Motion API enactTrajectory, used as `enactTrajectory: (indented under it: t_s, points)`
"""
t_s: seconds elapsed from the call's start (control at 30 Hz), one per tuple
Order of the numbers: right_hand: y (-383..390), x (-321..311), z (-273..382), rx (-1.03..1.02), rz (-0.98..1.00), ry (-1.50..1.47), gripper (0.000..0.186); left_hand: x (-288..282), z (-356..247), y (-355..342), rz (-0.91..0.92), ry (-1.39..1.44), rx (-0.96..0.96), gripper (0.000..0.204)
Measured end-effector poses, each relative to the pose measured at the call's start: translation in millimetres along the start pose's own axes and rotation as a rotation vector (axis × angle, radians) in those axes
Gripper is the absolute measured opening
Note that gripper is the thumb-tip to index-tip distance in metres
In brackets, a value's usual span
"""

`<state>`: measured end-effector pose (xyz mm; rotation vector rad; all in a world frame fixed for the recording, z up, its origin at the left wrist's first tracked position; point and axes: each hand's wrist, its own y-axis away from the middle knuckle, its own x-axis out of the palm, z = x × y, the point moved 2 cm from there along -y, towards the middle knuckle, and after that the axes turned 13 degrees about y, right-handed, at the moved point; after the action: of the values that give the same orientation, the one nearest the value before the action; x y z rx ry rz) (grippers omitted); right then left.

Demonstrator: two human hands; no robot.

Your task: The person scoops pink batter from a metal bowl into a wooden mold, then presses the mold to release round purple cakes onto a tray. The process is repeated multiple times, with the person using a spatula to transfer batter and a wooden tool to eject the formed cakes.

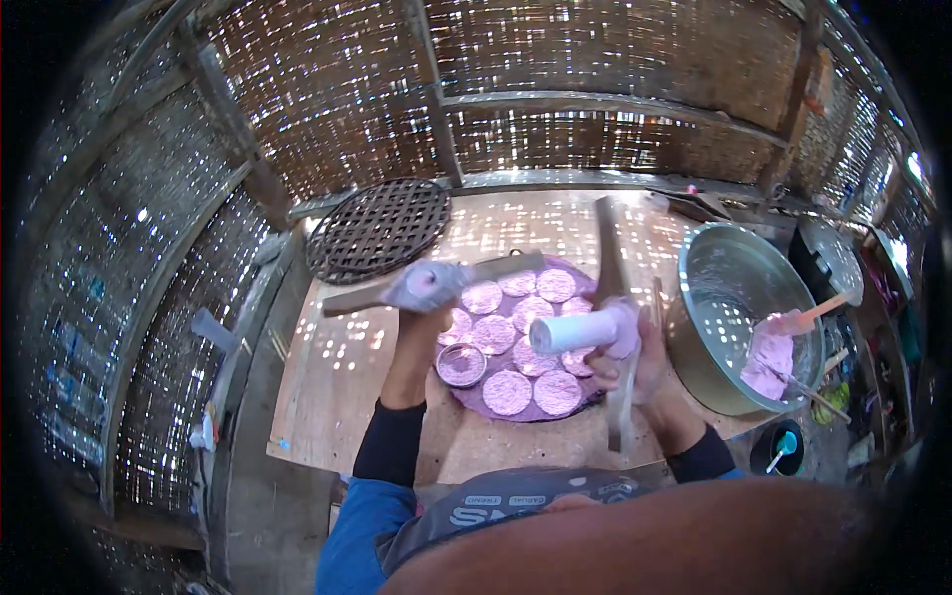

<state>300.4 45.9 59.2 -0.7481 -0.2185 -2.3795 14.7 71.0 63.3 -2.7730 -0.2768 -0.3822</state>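
My left hand [424,319] is closed around a wooden crossbar [359,299] with a pink-smeared round end [424,282] at its middle. The crossbar hides most of those fingers. My right hand [647,359] grips a second wooden-handled piece, a press tube [573,332], whose pale pink cylinder points left and whose wooden bar [609,238] stands upright in the picture. Both pieces are held apart above a round purple tray [478,405]. Several flat pink dough discs [508,393] lie on the tray. At its left edge sits a thin ring [461,365] around pink dough.
A large metal pot [709,342] stands to the right, holding pink dough [769,362], an orange-handled spatula [808,315] and a stick. An openwork woven tray [382,228] lies at the table's far left. Woven walls [615,50] surround the wooden table [322,397].
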Motion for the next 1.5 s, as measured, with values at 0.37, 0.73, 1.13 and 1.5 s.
enactTrajectory:
  t_s: [0.37, 0.73, 1.13, 1.5]
  points:
    - [-36, 58, 34, -0.248, -0.017, 1.274, 0.073, 22, -38, 60, 0.409, -0.984, 0.198, 0.043]
    - [-19, 54, -23, -0.265, 0.165, 1.474, 0.093, 32, 32, 92, 0.623, -0.719, -0.163, 0.049]
    - [-105, 19, -3, 0.585, 0.440, 0.672, 0.070, -39, -38, -56, 0.409, 0.707, 0.206, 0.081]
    - [-152, 4, -16, 0.895, 0.448, 0.916, 0.078, -77, 46, -72, 0.331, 1.351, -0.103, 0.039]
